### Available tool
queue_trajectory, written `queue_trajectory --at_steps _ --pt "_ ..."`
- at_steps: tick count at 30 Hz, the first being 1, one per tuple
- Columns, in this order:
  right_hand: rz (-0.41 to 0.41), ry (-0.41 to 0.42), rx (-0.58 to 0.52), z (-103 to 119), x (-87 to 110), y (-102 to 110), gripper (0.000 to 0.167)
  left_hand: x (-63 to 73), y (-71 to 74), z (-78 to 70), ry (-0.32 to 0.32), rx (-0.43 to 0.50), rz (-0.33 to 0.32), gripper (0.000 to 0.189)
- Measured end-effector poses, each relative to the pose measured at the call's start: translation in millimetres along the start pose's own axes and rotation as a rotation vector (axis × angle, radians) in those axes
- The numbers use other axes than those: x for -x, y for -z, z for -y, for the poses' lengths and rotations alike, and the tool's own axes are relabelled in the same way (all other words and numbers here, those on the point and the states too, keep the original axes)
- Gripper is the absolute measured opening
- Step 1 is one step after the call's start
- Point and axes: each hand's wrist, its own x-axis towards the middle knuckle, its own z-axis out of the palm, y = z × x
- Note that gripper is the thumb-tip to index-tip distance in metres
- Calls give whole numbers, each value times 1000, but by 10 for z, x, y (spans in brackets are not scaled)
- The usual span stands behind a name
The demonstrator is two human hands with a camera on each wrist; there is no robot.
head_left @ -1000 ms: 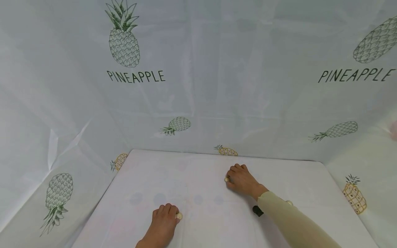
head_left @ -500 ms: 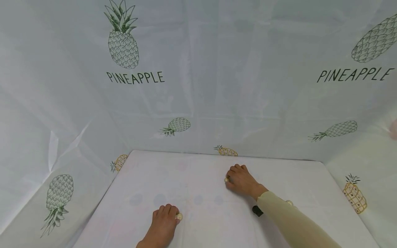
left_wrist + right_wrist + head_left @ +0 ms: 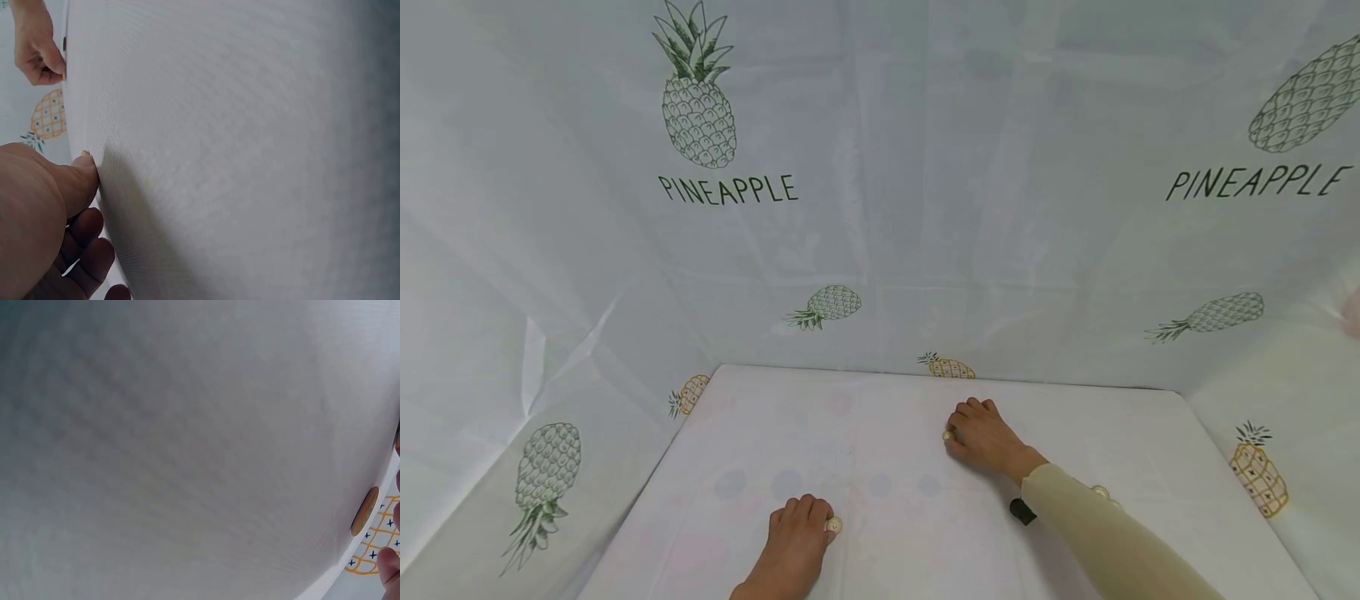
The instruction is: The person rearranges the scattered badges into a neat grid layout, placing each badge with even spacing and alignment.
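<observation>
In the head view my left hand (image 3: 793, 537) is low on the white-covered table, fingers bent, its thumb and forefinger at a small round wooden disc (image 3: 833, 524). In the left wrist view a sliver of that disc (image 3: 85, 152) shows at the thumb tip. Farther back and to the right, my right hand (image 3: 985, 435) rests with curled fingers, another small wooden disc (image 3: 947, 435) at its thumb side. The right wrist view shows a wooden disc (image 3: 365, 511) lying flat close to the thumb (image 3: 389, 564); most of that hand is out of frame.
A small black object (image 3: 1022, 511) lies beside the right forearm. Pale wooden discs (image 3: 1101, 492) show past the sleeve (image 3: 1105, 529), partly hidden by it. White sheeting printed with pineapples (image 3: 970, 208) rises behind the table (image 3: 910, 542) and at both sides.
Both hands and the discs stay where they are. Only the head view has shifted very slightly.
</observation>
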Motion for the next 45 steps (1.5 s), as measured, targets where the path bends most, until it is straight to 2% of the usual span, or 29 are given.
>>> queue_trajectory --at_steps 4,11,15,23,32,41,45 --pt "13 -9 -9 10 20 39 11 -2 -11 -8 -3 0 -7 30" --pt "34 -28 28 -15 81 102 20 -1 10 -19 21 35 42 27" --pt "15 -37 47 -86 159 165 23 -7 29 -21 31 34 48 26" --pt "-80 -82 41 -276 568 413 19 -5 15 -31 40 30 69 26" --pt "-230 -58 98 -579 1121 651 17 -9 2 -28 43 11 64 24" --pt "-281 -89 133 -735 1648 764 15 -10 28 -48 47 18 68 23" --pt "-261 -98 137 -718 1826 737 18 -16 18 -39 50 19 74 22"
